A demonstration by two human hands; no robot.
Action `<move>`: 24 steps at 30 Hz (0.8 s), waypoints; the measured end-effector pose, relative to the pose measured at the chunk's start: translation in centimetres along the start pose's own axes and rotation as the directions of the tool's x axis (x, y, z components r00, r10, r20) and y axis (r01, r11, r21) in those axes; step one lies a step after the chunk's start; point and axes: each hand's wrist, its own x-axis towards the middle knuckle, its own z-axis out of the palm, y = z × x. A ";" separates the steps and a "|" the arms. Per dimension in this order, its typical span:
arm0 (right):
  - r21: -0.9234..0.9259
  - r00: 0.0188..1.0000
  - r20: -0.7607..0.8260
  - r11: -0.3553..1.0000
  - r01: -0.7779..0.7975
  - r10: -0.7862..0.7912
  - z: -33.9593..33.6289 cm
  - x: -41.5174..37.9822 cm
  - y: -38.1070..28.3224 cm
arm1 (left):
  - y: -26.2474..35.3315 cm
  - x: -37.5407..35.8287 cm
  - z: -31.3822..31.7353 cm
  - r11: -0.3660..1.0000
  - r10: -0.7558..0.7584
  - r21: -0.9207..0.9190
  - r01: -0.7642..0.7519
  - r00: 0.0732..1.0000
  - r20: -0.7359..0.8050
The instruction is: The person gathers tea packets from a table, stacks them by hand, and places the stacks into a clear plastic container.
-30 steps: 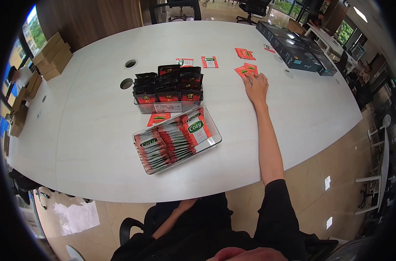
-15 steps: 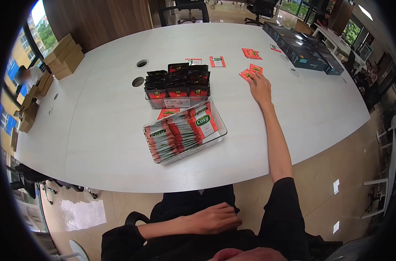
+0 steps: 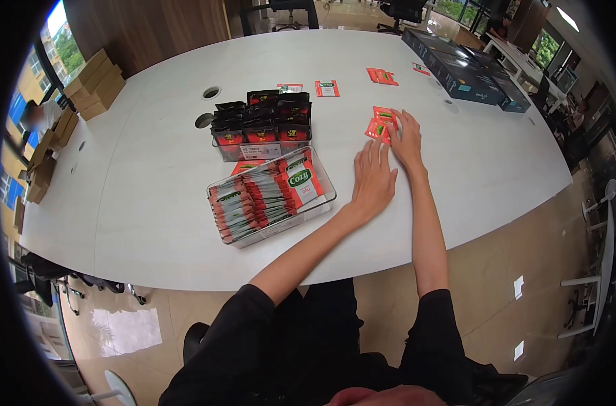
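Loose pair: two flat red sachets with green labels (image 3: 377, 130) are lying on the broad white tabletop (image 3: 152, 176), right of the bins, and they're touching or overlapping; it's hard to say which.
Left hand: the bare left hand (image 3: 375, 177) is resting palm down, fingers spread long, tips meeting the near edge of the pair, gripping nothing.
Right hand: the bare right hand (image 3: 407, 143) is curving along the pair's right side, fingers loosely bent; whether it's pinching an edge, I cannot tell.
Step in hand: both hands are seemingly working on this pair, probably gathering or lining it up.
Next move: anything further would be calling for light fingertips, since sachets this thin are likely hugging the surface.
Cozy bin: the clear plastic rectangular bin (image 3: 301, 216) is sitting askew left of the left hand, holding packed rows of red-and-white sachets (image 3: 273, 196).
Dark bin: behind it, a second clear bin is carrying black-and-red packets (image 3: 261, 128).
Far sachets: more red sachets (image 3: 327, 88) are lying beyond.
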 end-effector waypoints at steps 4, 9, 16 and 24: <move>-0.051 0.973 0.219 0.997 -0.059 0.069 -0.6 0.0 -0.1 | -3.4 2.7 3.7 0.971 -0.191 0.136 0.197 0.980 -0.058; 0.155 0.943 0.289 0.964 -0.215 0.164 -3.0 0.9 -2.2 | -4.8 4.4 2.5 0.958 -0.287 0.030 0.285 0.956 0.067; 0.407 0.907 0.411 0.871 -0.276 0.095 -3.5 0.8 -2.5 | -4.4 4.7 1.9 0.944 -0.329 -0.039 0.326 0.933 -0.144; 0.281 0.936 0.250 0.906 -0.316 0.249 -4.9 1.6 -4.5 | -6.6 4.4 2.2 0.978 -0.209 0.019 0.209 0.964 0.162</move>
